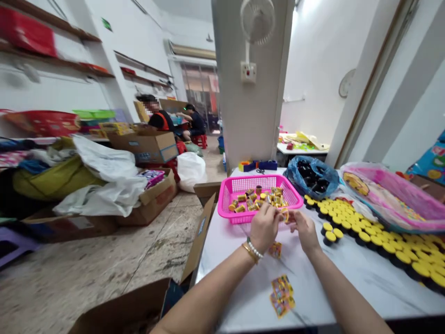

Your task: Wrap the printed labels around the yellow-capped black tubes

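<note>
My left hand point(265, 226) and my right hand point(303, 227) meet over the near edge of a pink plastic basket point(239, 216). Pinched between the fingertips of both is a small yellow strip point(285, 215), curved like a loop; it looks like a label, though fingers partly cover it. Inside the basket lie several small canisters wrapped in yellow labels point(239, 208). On the white table below my hands are a printed yellow sticker sheet point(276, 249) and, closer to me, more such sheets point(282, 295).
Many black canisters with yellow lids point(385, 239) stand on the table's right. Behind them are a blue bag of black pieces point(311, 178) and a pink lined basket point(399, 199). Scissors point(260, 171) lie at the back. An open cardboard box point(121, 301) stands lower left. Two people sit farther back.
</note>
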